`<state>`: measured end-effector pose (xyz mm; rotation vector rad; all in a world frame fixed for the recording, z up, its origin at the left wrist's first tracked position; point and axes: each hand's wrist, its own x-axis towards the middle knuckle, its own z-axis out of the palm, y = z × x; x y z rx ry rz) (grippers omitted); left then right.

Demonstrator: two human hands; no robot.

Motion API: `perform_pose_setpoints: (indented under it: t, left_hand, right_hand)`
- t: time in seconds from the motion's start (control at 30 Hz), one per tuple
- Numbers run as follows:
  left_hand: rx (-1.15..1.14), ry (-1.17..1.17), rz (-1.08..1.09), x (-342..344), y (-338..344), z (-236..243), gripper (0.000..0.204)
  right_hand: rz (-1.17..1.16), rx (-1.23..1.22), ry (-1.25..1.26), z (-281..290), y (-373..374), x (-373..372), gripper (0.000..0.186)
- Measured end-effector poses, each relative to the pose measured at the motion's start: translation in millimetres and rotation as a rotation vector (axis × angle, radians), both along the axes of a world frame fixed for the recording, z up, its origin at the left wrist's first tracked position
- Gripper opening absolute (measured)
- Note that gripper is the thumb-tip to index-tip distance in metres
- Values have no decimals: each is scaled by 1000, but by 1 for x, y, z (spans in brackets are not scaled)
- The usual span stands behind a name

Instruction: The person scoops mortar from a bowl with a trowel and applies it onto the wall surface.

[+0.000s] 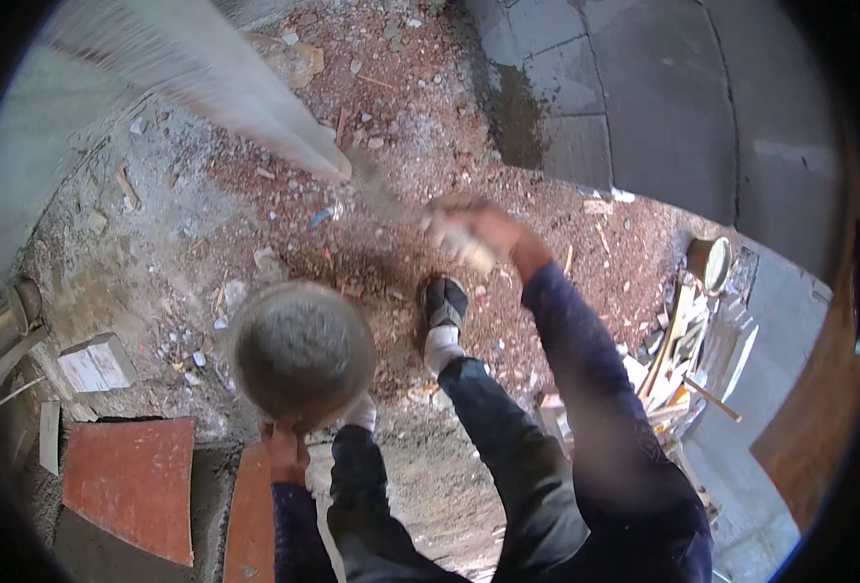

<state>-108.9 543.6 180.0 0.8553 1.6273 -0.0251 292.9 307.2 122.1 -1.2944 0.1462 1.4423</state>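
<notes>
Head view: left hand (pixel 286 455), fingers partly hidden, grips the bowl (pixel 361 342) by its near edge; beyond this bowl, rightward, right hand (pixel 488 229) has fingers closed around a blurred trowel (pixel 477 256).

Grey bowl (pixel 363 358) — navy sleeves (pixel 590 374), rust-red panels (pixel 131 486), black-and-grey shoe (pixel 446 301).

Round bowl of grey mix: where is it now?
Head view, left of centre: the bowl is held at its near edge by the left hand, to the left of the dark shoe.
</notes>
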Motion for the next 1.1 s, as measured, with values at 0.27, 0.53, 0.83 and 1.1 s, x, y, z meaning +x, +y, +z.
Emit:
perform_pose_setpoints:
  t: [0.27,0.53,0.83,1.1]
  left_hand:
    - [165,-78,-321,-96,-14,-21,47]
    - [-150,-314,-60,34,-68,26,55]
    - [44,-514,-507,52,-41,19,49]
    - [-21,-464,-362,72,-11,25,46]
  right_hand:
    - [-174,-180,-910,84,25,65,16]
    - [1204,-561,-1159,136,-16,-126,28]
    - [530,-264,-1090,31,-74,-195,27]
    - [516,-216,-1487,105,-11,-177,44]
